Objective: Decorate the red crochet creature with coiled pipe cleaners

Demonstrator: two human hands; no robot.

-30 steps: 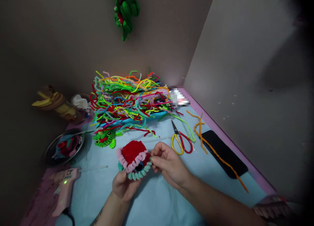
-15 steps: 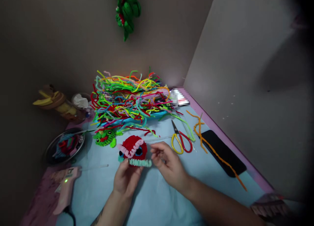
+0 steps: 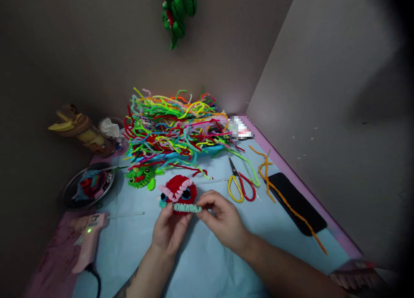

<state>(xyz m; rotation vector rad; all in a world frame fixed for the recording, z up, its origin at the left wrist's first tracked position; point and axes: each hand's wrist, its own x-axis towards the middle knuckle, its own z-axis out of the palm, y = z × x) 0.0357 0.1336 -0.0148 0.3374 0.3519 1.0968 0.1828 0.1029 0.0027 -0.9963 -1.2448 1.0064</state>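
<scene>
A round red pipe-cleaner figure (image 3: pixel 179 192) with a pink frill, dark eyes and a teal coiled strip (image 3: pixel 186 208) along its lower edge is held up over the light blue table cover (image 3: pixel 200 263). My left hand (image 3: pixel 170 232) grips it from below, fingers closed. My right hand (image 3: pixel 219 220) pinches the right end of the teal strip. The figure's face is turned toward me.
A heap of coloured pipe cleaners (image 3: pixel 173 125) lies behind. Scissors with yellow and red handles (image 3: pixel 239 186), orange pipe cleaners (image 3: pixel 274 186) and a black phone (image 3: pixel 296 203) are to the right. A green frog figure (image 3: pixel 140 177), a metal plate (image 3: pixel 89 188) and a pink glue gun (image 3: pixel 89 242) are left.
The figure has been tipped up from lying top-up to face me. My right hand let go briefly, then pinched the teal strip's end. The view shifted slightly.
</scene>
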